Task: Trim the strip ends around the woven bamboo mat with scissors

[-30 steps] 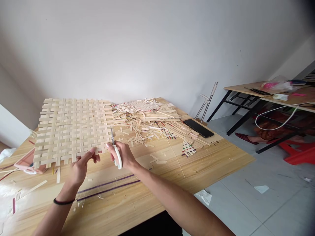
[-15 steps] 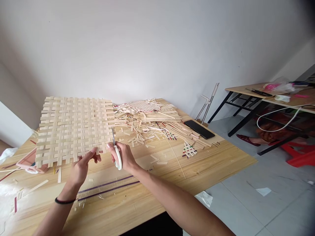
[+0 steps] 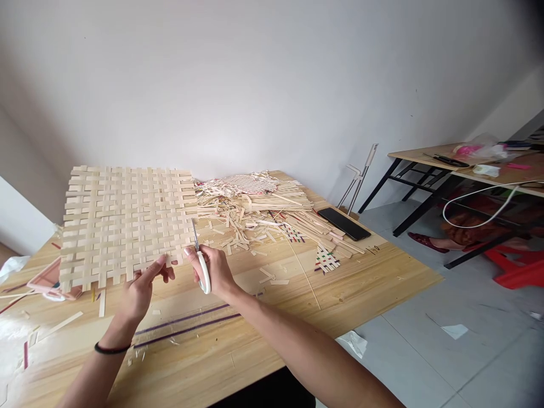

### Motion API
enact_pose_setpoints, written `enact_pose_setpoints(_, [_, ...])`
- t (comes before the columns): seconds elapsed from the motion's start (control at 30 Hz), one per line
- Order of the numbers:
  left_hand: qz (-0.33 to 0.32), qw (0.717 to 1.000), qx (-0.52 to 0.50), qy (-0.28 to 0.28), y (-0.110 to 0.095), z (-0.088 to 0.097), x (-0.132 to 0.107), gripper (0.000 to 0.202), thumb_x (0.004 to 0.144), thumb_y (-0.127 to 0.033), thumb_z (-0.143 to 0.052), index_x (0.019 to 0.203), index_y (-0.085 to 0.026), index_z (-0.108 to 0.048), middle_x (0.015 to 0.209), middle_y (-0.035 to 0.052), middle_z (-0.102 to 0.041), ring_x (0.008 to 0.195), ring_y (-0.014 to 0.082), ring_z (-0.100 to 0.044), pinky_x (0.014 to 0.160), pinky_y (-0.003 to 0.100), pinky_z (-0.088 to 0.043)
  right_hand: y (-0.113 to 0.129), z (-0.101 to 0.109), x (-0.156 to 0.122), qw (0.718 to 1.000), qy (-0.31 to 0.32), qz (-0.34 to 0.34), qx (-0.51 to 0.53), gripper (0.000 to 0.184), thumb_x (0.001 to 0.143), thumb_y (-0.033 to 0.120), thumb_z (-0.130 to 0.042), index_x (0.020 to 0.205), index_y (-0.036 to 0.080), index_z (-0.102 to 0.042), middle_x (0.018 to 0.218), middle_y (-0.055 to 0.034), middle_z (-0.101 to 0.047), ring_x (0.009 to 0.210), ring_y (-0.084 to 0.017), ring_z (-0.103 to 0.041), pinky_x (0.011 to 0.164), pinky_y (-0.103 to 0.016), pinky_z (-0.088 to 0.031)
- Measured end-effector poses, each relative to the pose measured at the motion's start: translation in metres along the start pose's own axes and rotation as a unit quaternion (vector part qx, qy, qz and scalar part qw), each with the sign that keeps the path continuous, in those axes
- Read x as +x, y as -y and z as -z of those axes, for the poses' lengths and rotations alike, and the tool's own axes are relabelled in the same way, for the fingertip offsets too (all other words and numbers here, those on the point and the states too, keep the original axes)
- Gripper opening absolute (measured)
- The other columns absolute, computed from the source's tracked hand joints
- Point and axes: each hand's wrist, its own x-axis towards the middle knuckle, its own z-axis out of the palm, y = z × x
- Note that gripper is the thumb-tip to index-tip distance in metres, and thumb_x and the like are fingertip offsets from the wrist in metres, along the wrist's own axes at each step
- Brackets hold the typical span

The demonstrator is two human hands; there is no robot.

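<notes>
A woven mat (image 3: pixel 127 221) of pale flat strips is held up at a slant over the table, its strip ends sticking out along the edges. My left hand (image 3: pixel 144 283) pinches its lower edge, thumb in front and fingers partly behind. White-handled scissors (image 3: pixel 204 272) are in my right hand (image 3: pixel 217 271), just right of the mat's lower right corner. Their blades point up along the mat's right edge; whether they touch a strip I cannot tell. Below the mat, a pink basket (image 3: pixel 42 277) is partly hidden.
Behind the scissors lie a heap of strips and offcuts (image 3: pixel 250 207). A black phone (image 3: pixel 344 223) and a small coloured woven piece (image 3: pixel 327 259) lie to the right. Two dark purple strips (image 3: pixel 187 330) lie in front. A person's foot (image 3: pixel 429 241) shows under another table (image 3: pixel 408 152).
The mat has tilted slightly, its upper left part shifting a little to the left. Both hands and the scissors stay almost in the same place.
</notes>
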Motion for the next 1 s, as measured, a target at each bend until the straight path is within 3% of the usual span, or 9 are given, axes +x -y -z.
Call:
enact_pose_setpoints(0.37, [0.022, 1.000, -0.021, 0.006, -0.003, -0.004, -0.001, 0.039, 0.090, -0.056, -0.066, 0.077, -0.021, -0.079, 0.073, 0.0093, -0.071, 0.071, 0.0269, -0.060, 0.073, 0.043, -0.048, 0.007, 0.005, 0.001, 1.000, 0.014, -0.003, 0.011, 0.050, 0.088, 0.067, -0.069, 0.070, 0.021, -0.060, 0.045, 0.0045, -0.052, 0.039, -0.014, -0.053, 0.042, -0.024, -0.040])
enact_pose_setpoints(1.0, [0.034, 0.995, -0.093, -0.008, -0.019, -0.010, -0.001, 0.043, 0.070, -0.064, -0.081, 0.061, -0.022, -0.077, 0.064, 0.0077, -0.066, 0.069, 0.0253, -0.053, 0.067, 0.040, -0.043, 0.015, 0.011, 0.003, 0.998, 0.058, -0.007, 0.016, 0.052, 0.092, 0.069, -0.062, 0.071, 0.021, -0.055, 0.051, 0.0044, -0.056, 0.043, -0.011, -0.053, 0.047, -0.022, -0.042])
